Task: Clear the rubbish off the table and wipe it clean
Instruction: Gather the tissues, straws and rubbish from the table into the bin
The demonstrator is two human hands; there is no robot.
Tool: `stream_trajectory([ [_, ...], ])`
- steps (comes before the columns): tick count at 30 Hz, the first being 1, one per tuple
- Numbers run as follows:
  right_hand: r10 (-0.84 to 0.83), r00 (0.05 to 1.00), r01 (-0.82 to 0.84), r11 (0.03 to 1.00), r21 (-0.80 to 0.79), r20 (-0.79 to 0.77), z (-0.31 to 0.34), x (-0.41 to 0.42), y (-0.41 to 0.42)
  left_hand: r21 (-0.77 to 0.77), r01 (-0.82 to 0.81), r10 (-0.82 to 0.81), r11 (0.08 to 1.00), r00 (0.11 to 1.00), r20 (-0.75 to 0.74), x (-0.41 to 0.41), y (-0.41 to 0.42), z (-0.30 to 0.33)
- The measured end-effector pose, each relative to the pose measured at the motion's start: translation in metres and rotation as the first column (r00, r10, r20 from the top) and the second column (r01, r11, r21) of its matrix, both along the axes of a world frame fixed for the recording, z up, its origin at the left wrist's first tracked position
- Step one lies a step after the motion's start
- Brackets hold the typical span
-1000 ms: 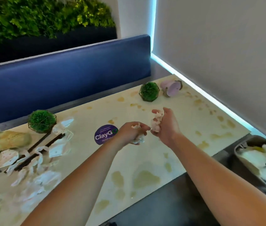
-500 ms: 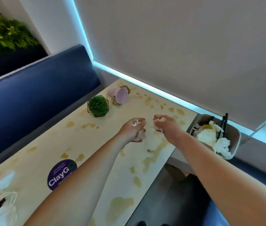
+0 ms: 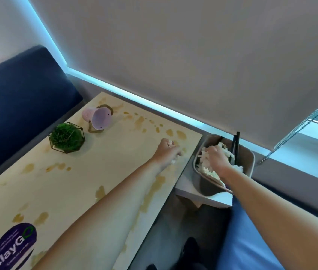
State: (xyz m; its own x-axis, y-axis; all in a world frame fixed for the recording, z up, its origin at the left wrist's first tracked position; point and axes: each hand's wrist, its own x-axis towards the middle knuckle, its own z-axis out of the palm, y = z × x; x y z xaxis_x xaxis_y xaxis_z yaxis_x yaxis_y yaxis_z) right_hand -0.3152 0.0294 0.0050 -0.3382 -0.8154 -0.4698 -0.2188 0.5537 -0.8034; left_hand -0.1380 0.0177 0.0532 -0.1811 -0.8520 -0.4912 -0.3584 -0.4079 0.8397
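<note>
1. the left hand (image 3: 167, 152) is over the far right corner of the desk (image 3: 103, 172), fingers curled tight round a wad of white paper scraps (image 3: 170, 143) that pokes out above and below the fist.
2. the right hand (image 3: 215, 159) reaches past the desk edge into the grey bin (image 3: 248, 162), its back up and fingers pointing down among the white crumpled rubbish (image 3: 207, 164) there; i cannot tell whether it grips a piece or has let go.
3. the bin sits on a low white ledge (image 3: 199, 197) just beside the desk's right end, and two dark sticks (image 3: 235, 147) stand up in it against its far wall.
4. the desk top is pale yellow and marked with brownish stains (image 3: 180, 134), thickest along the far edge and near the front edge.
5. a green plant ball in a wire frame (image 3: 66, 137) stands near the far left of the desk, and just behind it a pink pot (image 3: 97, 118) lies tipped on its side, mouth facing the camera.
6. a round purple sticker (image 3: 14, 247) reading "claygo" lies flat at the near left.
7. a blue padded bench back (image 3: 18, 106) runs behind the desk.
</note>
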Motion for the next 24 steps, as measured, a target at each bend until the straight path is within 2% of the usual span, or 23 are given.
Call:
stream_trajectory([
  [2,0.087,0.990,-0.084,0.996,0.031,-0.109,-0.008,-0.019,-0.002,0.001,0.026,-0.026,1.000,1.000,0.018,-0.024,-0.005,-0.003],
  [5,0.247,0.922,-0.238,0.969,0.066,-0.297,-0.026,-0.049,-0.003,-0.010,0.071,-0.070,0.997,0.997,0.040,-0.059,-0.012,-0.011],
  [8,0.347,0.865,-0.341,0.936,0.083,-0.362,-0.041,-0.070,-0.004,0.009,0.092,-0.093,0.996,0.992,0.088,-0.079,-0.022,-0.026],
  [11,0.450,0.725,-0.418,0.889,0.186,-0.522,-0.044,-0.081,-0.001,0.082,0.151,-0.165,0.985,0.965,0.206,-0.090,-0.025,-0.043],
  [12,0.442,0.712,-0.428,0.889,0.161,-0.546,-0.043,-0.082,0.001,0.096,0.169,-0.187,0.981,0.953,0.237,-0.092,-0.024,-0.048],
  [15,0.457,0.774,-0.538,0.840,-0.073,-0.438,-0.038,-0.083,0.005,0.069,0.153,-0.167,0.986,0.946,0.277,-0.103,-0.022,-0.058],
  [18,0.519,0.798,-0.591,0.775,-0.226,-0.306,-0.034,-0.077,0.007,0.082,0.120,-0.134,0.989,0.970,0.204,-0.112,-0.023,-0.069],
  [22,0.442,0.860,-0.494,0.846,-0.199,-0.256,-0.044,-0.079,0.004,0.185,0.057,-0.039,0.981,0.994,-0.100,-0.120,-0.020,-0.079],
  [24,0.386,0.832,-0.482,0.859,-0.175,-0.398,-0.053,-0.086,0.008,0.206,-0.011,0.024,0.978,0.998,-0.059,-0.121,-0.020,-0.089],
])
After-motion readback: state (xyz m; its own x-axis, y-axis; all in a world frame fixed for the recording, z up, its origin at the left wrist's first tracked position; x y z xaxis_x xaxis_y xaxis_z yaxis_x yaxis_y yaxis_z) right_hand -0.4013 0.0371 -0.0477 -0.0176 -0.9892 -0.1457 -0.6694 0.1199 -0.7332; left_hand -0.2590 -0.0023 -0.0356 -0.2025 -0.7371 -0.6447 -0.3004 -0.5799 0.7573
